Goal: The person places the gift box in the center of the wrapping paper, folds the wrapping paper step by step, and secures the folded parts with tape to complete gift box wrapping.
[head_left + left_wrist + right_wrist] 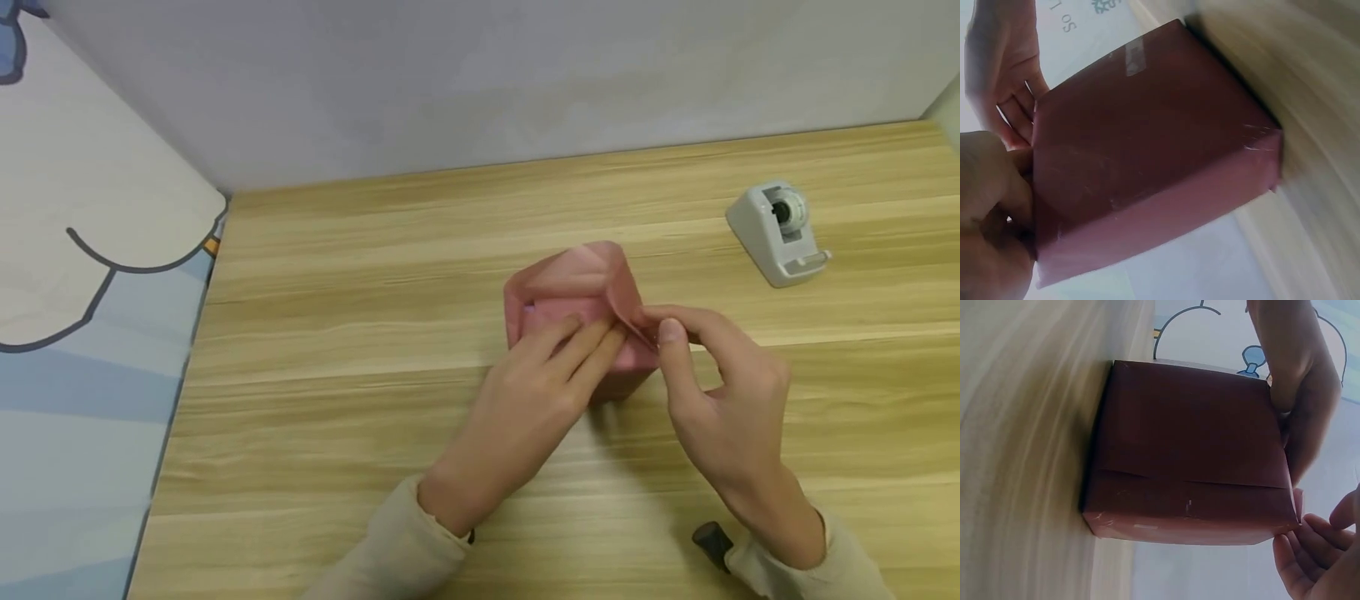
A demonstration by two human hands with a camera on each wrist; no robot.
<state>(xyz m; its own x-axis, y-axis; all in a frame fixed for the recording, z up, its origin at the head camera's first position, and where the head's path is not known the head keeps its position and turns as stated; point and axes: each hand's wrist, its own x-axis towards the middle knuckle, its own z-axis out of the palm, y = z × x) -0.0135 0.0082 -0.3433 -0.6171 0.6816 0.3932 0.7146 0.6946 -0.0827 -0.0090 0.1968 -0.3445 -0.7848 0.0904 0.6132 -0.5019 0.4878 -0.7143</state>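
A box wrapped in pink paper (626, 382) stands on the table, its paper raised in flaps round the top. My left hand (534, 394) lies over the top, fingers reaching in and pressing on the folded paper. Beside the right corner is my right hand (731, 387), its fingertips touching the outside of a raised paper flap (576, 268). In the right wrist view, the right thumb (1344, 511) stands apart from the fingers. A strip of clear tape (1135, 57) shows on one side of the box.
A white tape dispenser (780, 235) with a roll stands at the back right. Near the right sleeve lies a small dark object (711, 543). A grey wall (487, 83) rises behind the wooden table (337, 333), and a cartoon-printed panel (82, 417) borders it on the left.
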